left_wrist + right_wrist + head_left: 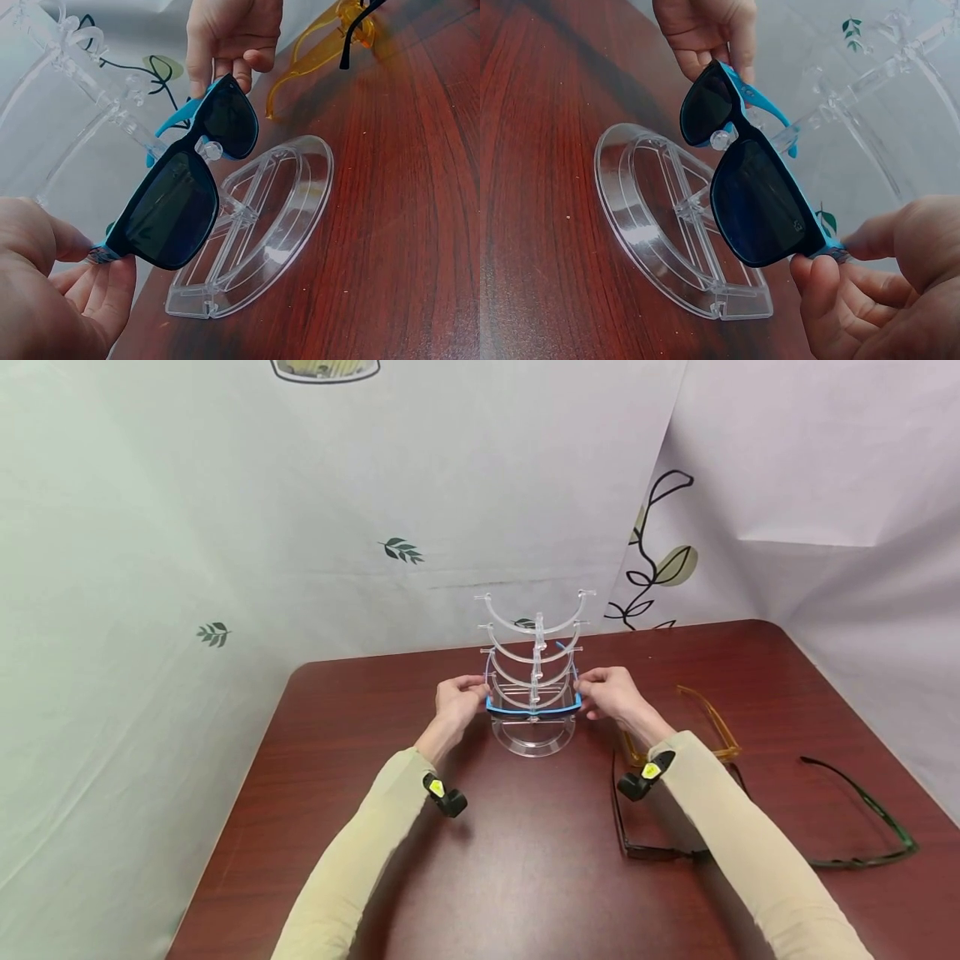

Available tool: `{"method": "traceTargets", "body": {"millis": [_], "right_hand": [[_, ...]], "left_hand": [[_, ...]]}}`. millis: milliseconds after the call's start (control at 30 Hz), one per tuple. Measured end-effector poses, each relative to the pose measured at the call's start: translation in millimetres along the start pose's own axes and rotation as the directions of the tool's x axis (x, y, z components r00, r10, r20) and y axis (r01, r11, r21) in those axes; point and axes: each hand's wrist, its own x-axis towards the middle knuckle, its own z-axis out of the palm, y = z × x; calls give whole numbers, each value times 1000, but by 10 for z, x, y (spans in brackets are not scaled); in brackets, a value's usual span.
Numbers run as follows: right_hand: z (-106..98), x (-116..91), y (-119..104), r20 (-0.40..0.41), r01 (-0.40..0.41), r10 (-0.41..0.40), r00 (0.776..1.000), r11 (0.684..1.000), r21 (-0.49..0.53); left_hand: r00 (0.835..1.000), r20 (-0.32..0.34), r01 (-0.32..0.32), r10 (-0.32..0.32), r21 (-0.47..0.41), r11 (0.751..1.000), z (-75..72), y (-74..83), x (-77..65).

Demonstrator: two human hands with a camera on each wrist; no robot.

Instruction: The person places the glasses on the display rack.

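The left hand (459,700) and right hand (613,693) pinch blue-and-black plastic sunglasses (174,201) at opposite ends, apparently to seat them on the clear, tiered plastic stand (537,665); next calls for level release.

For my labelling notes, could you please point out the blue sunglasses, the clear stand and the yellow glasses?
Blue sunglasses (178,202), left wrist view: nearer lens.
Clear stand (640,234), right wrist view: curved base.
Yellow glasses (718,721), head view: temple arm.

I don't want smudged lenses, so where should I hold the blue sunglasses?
Probably by the outer corners, where the temples join, the left hand from the left and the right hand from the right: the dark lenses fill the front of the blue sunglasses, and a clear peg sits at the bridge.
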Motion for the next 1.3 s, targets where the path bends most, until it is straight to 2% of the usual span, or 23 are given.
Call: {"method": "traceTargets", "body": {"millis": [633,1300], "right_hand": [[7,26,41,-8,-11,11,1000,1000,1],[23,36,76,-24,-17,17,1000,1000,-3]], "left_hand": [[999,-36,8,-7,30,1000,28,-63,19],[999,-28,16,-15,46,999,40,-57,23]]}}
